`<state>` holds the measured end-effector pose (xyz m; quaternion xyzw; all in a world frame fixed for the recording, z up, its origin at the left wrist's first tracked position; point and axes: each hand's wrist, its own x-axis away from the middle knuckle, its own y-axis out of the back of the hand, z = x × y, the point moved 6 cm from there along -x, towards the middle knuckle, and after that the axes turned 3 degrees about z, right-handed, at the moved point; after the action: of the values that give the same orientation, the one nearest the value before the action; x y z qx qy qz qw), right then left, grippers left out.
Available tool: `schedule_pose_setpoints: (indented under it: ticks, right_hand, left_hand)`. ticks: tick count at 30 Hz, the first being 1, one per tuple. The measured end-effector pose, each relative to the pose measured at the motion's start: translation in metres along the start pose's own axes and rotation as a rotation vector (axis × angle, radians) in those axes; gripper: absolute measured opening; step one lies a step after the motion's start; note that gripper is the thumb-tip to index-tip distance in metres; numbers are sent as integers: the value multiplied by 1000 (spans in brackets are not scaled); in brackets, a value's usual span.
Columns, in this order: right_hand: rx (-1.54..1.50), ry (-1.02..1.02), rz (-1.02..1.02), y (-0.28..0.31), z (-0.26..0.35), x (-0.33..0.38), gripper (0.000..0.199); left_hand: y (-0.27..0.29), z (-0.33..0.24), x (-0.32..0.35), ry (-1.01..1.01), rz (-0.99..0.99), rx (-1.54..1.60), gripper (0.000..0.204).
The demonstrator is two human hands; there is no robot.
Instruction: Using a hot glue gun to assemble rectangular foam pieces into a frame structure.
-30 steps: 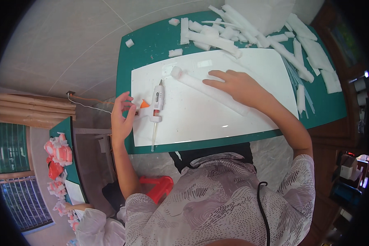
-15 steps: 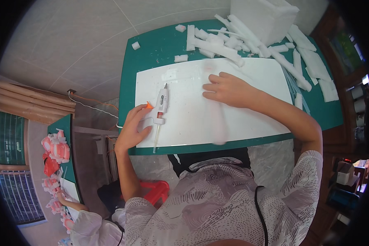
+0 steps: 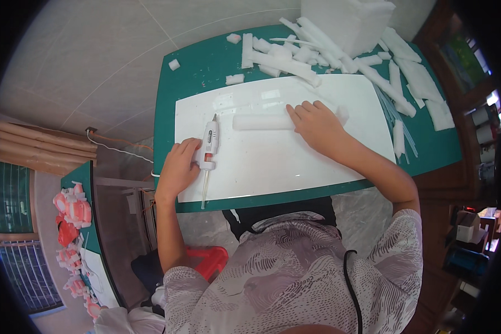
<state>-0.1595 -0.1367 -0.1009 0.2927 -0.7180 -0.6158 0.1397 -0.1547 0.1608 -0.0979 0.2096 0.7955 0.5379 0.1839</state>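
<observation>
My left hand (image 3: pixel 179 168) is closed around the handle of a white glue gun (image 3: pixel 211 138) at the left of the white board (image 3: pixel 261 170). The gun's nozzle points away from me, and a clear glue stick (image 3: pixel 205 192) sticks out of its back end toward the board's near edge. A long white foam strip (image 3: pixel 261 122) lies crosswise on the board, right of the gun. My right hand (image 3: pixel 322 129) has its fingers curled over the strip's right part and hides that stretch. The strip's right tip shows beyond the hand.
Loose foam offcuts (image 3: pixel 284 61) and a big white foam block (image 3: pixel 345 25) crowd the far side of the green table (image 3: pixel 197 67). Thin clear sticks (image 3: pixel 401 125) lie at the right. At the lower left is a red stool (image 3: pixel 209 259), and a person in white (image 3: pixel 131 321) beside another table.
The foam strip, blurred and pointing toward me before, now lies crosswise. My right hand has turned with it. My left hand now covers the gun's orange trigger. The whole view has shifted slightly.
</observation>
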Motion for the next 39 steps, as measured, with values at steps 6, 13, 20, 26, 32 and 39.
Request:
schedule_pose_setpoints:
  ticks: [6,13,20,26,32,39]
  right_hand:
    - [-194,-152,51,-21,3,1,54]
    - [-530,-128,-143,-16,2,-6,35]
    - [-562,-188,-195,-21,-6,-6,30]
    - [-591,-182,-238,-19,-5,-4,29]
    - [-583,-181,-228,-21,-4,-3,29]
    - [-566,-183,-195,-20,-4,-4,30]
  left_hand:
    - [5,-5,-1,40,57,-103,48]
    - [12,-11,7,-6,-231,7,31]
    - [10,-23,4,59,-262,160,26]
    - [4,-27,-10,78,-228,138,19]
    - [1,-27,-17,98,-193,170,20]
    - [-1,-25,-21,124,-172,156,20]
